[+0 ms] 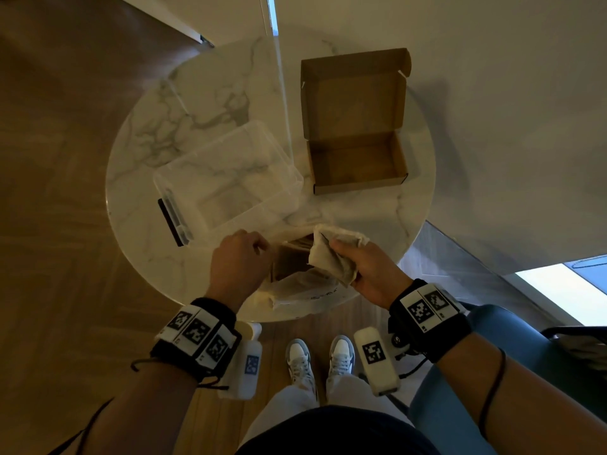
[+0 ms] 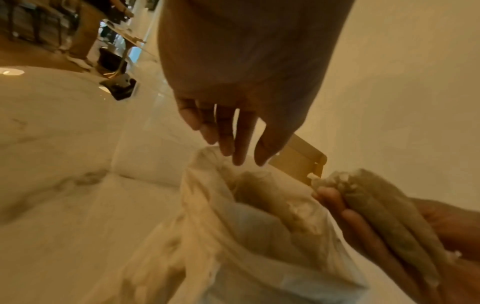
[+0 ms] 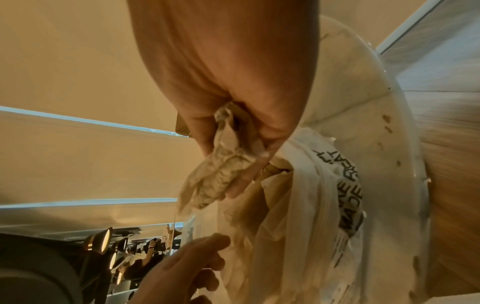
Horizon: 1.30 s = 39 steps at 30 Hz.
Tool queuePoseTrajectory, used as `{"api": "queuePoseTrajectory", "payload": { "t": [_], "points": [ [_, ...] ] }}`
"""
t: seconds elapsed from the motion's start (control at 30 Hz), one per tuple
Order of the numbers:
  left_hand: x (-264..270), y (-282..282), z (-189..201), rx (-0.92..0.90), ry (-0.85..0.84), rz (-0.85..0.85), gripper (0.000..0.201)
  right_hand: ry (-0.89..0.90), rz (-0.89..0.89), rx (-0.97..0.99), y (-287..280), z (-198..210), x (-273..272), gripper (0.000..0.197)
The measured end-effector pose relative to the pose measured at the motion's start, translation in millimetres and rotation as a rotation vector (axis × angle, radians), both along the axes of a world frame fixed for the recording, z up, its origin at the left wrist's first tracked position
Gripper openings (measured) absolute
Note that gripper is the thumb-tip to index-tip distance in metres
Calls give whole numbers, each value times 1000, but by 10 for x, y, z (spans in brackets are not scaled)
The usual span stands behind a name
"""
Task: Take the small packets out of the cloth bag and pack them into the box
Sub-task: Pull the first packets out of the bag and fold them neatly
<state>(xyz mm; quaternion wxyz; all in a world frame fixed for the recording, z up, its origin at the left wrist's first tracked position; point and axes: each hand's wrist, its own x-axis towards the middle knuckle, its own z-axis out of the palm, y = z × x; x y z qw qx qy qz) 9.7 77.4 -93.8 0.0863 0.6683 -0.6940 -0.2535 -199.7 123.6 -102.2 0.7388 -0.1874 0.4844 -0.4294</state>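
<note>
the right hand bunches the cloth bag's rim, holding its mouth wide. the left hand, fingers loosely straight, hovers nearer the brown packets inside; the cardboard box lies beyond, empty

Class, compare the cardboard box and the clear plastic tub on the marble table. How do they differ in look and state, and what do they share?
The cardboard box is brown and opaque; the clear plastic tub is see-through, so the marble table shows through it. The cardboard box has a hinged lid standing open behind it; the plastic tub shows no attached lid. The box sits square to the viewer; the tub lies turned at an angle. Both are open-topped, with nothing visible inside.
</note>
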Motion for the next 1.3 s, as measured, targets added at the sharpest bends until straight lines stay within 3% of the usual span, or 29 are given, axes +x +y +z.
{"api": "queuePoseTrajectory", "payload": {
  "t": [0.07,0.27,0.37,0.47,0.6,0.67,0.7,0.73,0.77,0.8,0.83,0.87,0.9,0.93,1.1,1.3],
  "points": [
    [-58,0,-87,29,-89,-22,26,27,31,-4,23,-25,-6,29],
    [-287,-9,-152,-317,-126,-315,20,182,85,-22,97,-73,-21,23],
    [-266,-31,-243,-327,-223,-431,16,239,88,-8,96,-80,-21,28],
    [-143,-75,-205,-341,-192,-418,23,331,67,24,71,-107,-22,33],
    [-90,-76,73,-402,102,-334,24,336,40,51,93,-84,-43,29],
    [-132,-70,265,-345,304,-266,21,304,30,40,56,-14,6,29],
    [-155,-67,355,-289,417,-225,19,370,70,-59,57,44,26,32],
    [-176,-66,443,-212,541,-187,15,432,-59,-159,30,88,-40,39],
    [-197,-66,532,-110,672,-156,10,151,-81,-142,27,92,14,44],
    [-216,-65,612,-7,795,-135,10,145,-359,-211,0,159,14,40],
    [-230,-72,663,72,868,-128,11,394,-278,-100,-26,135,-27,32],
    [-252,-77,691,124,879,-138,12,279,-103,4,11,212,157,30],
    [-275,-81,695,159,851,-157,13,282,-22,71,-25,99,115,32],
    [-305,-78,680,187,811,-169,13,304,-32,118,-53,108,81,34],
    [-416,-29,507,175,606,-60,13,59,-11,119,-9,198,114,35],
    [-465,-25,546,66,428,-221,15,204,1,171,-18,192,133,36]
  ]
}}
